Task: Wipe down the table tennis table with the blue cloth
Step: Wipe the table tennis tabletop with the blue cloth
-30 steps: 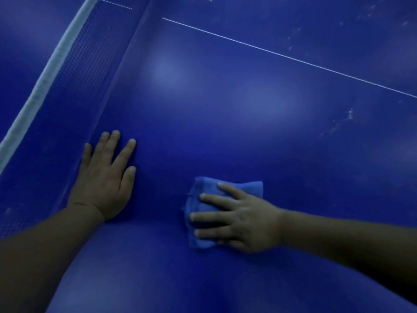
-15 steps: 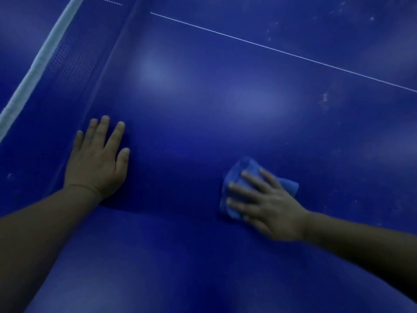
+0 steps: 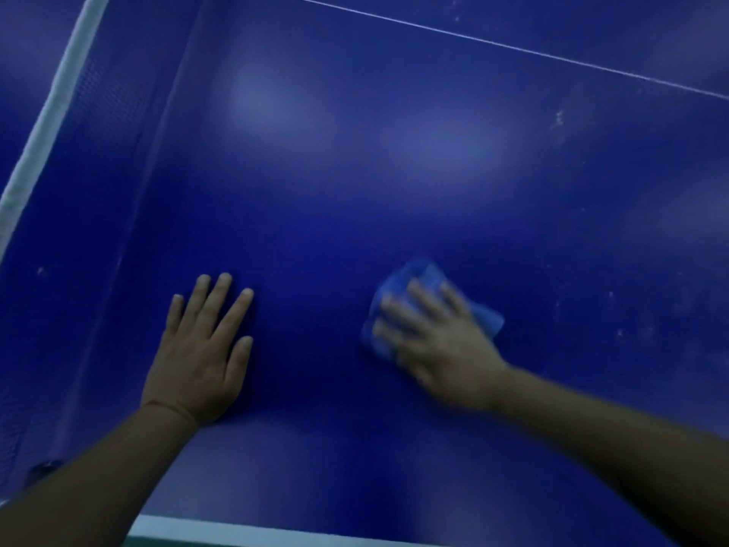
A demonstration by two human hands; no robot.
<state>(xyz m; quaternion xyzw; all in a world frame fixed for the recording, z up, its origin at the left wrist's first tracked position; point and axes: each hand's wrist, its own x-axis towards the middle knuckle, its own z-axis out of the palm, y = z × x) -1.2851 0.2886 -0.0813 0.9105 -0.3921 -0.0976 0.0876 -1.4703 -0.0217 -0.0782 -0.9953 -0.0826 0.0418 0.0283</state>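
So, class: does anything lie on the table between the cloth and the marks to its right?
Nothing visible does. The blue cloth under the right hand has bare table up to those specks.

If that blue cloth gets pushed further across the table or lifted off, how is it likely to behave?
The blue cloth looks soft and bunched under the right hand, so it would probably droop if lifted. It likely slides easily on the table, whose surface looks smooth and glossy. Its free corner beside the fingers may fold or trail when pushed.
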